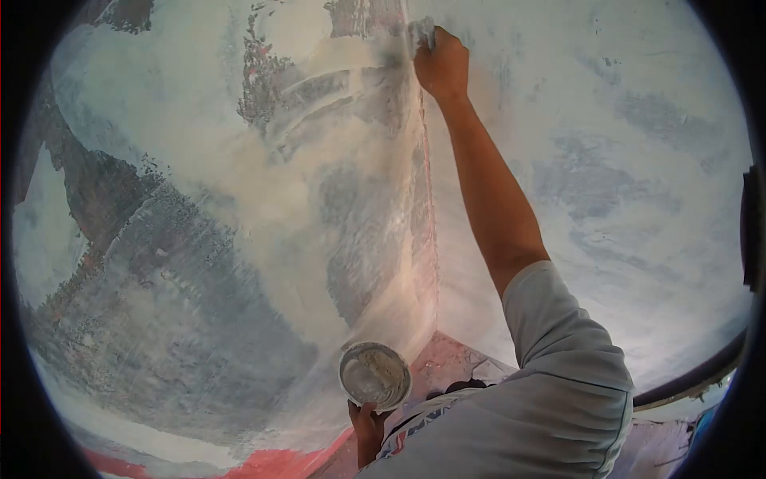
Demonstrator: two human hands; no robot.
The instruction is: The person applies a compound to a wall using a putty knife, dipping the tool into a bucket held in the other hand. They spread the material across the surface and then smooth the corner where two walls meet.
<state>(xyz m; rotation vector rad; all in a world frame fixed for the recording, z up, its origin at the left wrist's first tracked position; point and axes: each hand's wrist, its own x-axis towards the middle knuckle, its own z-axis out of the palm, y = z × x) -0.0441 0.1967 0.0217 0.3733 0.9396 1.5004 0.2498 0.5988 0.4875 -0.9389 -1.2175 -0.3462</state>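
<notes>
My right hand [443, 65] is raised high at the wall corner, its fingers wrapped around a putty knife [424, 32]. The blade is smeared grey and lies close against the wall; most of the handle is hidden in my fist. Low in the view, my left hand [369, 421] supports a round bowl [344, 375] from below. Greyish wet plaster [383, 375] coats the inside of that bowl, which is tilted so that its opening faces me. Both hands are closed on what they hold.
A patchy wall [295, 199] with white and grey smears and dark rough spots meets a paler right wall [558, 160] along a vertical corner seam [432, 231]. Reddish surface [279, 463] shows along the bottom. A dark curved edge [694, 371] runs at lower right.
</notes>
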